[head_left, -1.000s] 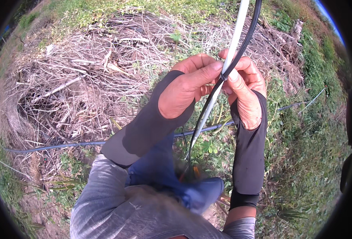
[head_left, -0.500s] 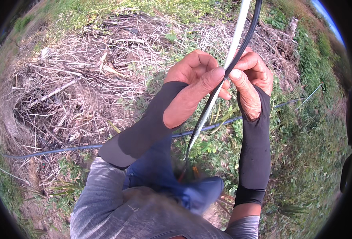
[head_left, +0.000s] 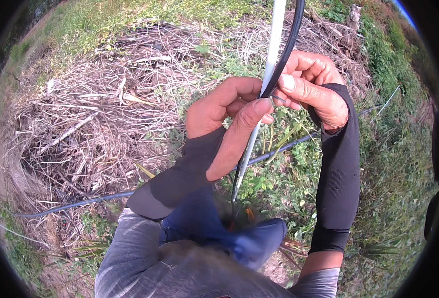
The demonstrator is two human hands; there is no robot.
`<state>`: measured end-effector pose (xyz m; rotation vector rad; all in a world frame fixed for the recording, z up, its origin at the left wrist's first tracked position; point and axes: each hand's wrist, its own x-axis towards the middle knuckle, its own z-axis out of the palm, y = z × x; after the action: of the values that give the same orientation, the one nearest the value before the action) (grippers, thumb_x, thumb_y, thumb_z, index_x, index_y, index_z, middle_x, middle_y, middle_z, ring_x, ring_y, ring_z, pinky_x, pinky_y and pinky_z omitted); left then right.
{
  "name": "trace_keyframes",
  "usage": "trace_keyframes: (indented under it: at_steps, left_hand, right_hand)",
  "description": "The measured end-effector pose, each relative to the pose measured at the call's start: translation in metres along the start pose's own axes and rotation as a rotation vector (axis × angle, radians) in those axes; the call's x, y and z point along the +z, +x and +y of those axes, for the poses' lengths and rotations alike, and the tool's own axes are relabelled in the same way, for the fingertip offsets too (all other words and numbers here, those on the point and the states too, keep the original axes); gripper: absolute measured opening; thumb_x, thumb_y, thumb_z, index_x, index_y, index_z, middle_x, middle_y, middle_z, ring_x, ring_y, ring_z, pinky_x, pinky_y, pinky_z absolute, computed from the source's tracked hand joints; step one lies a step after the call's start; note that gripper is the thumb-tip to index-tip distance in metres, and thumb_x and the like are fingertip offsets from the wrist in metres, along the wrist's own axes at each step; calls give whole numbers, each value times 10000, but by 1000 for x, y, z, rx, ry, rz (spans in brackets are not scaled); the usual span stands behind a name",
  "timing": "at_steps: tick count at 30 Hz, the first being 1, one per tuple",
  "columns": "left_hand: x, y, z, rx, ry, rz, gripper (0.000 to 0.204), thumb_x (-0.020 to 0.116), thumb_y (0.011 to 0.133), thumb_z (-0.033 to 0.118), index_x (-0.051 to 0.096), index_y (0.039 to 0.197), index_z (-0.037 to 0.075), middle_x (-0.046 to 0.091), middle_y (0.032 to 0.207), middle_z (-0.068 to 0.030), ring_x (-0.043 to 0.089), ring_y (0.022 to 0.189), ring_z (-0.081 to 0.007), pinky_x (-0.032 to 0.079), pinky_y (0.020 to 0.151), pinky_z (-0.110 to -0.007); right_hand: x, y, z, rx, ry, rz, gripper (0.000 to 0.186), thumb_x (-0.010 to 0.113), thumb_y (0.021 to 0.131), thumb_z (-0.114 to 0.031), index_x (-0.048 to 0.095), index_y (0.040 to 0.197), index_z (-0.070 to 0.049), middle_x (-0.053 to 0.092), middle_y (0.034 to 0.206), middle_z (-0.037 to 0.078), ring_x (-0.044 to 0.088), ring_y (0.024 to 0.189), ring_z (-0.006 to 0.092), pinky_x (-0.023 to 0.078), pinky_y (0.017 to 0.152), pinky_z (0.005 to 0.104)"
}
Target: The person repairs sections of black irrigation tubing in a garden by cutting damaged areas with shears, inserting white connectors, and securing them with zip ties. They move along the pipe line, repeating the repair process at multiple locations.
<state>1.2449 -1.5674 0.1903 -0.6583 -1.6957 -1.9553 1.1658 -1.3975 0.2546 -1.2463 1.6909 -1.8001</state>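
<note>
An upright white rod [head_left: 275,35] and a black cable [head_left: 293,30] run together from the top of the view down past my legs. My left hand [head_left: 229,114] has its fingers closed around the two at their middle, thumb uppermost. My right hand [head_left: 312,84] is just to the right, thumb and fingers pinched at the black cable. A short, thin dark strip [head_left: 280,99], perhaps a tie, sticks out between my fingertips where cable and rod meet; whether it circles both is hidden. Dark sleeves cover my wrists and forearms.
A wide heap of dry branches and palm litter [head_left: 95,124] lies ahead and left. Green weeds [head_left: 383,149] cover the ground to the right. A bluish hose [head_left: 80,202] crosses the ground behind my hands, and my blue-clad legs [head_left: 249,238] are below.
Rod and cable have shifted left. My left hand has moved left and down, while my right hand has moved slightly up and right, showing the short strip between them.
</note>
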Motion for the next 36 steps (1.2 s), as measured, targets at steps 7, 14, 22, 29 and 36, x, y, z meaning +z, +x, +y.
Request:
trace_keyframes:
  at_steps: [7,14,22,29,36]
  left_hand:
    - [3,0,6,-76,25,-5,264,555,922,129,555,1103,-63,653,954,-134,652,843,-177,526,779,-291]
    - [3,0,6,-55,44,26,246,562,915,117,572,1080,-65,665,926,-140,663,826,-188,530,774,-287]
    - [4,2,2,-47,-45,26,215,577,906,109,610,1032,-62,672,921,-151,669,826,-190,531,764,-281]
    - [-1,1,6,-61,21,27,208,574,910,116,624,1017,-54,678,889,-139,668,812,-175,519,752,-268]
    - [-1,2,9,-102,27,21,193,582,905,114,642,997,-44,682,880,-118,652,790,-146,502,737,-246]
  right_hand:
    - [4,1,29,-255,-136,138,101,654,851,-83,605,894,-6,628,802,49,597,727,116,485,659,255]
    - [6,-1,49,-932,-799,388,185,699,722,21,640,889,-33,618,855,87,598,764,167,484,639,275]
    - [6,-8,34,-946,-1109,357,240,733,610,-19,660,836,-52,603,796,58,579,711,210,466,585,288]
    - [10,-5,21,-1028,-1334,298,248,692,553,-73,631,793,-56,565,755,48,535,651,203,433,543,311]
    - [14,-6,14,-793,-1184,262,127,696,700,-85,613,787,-45,562,736,44,538,652,178,436,581,293]
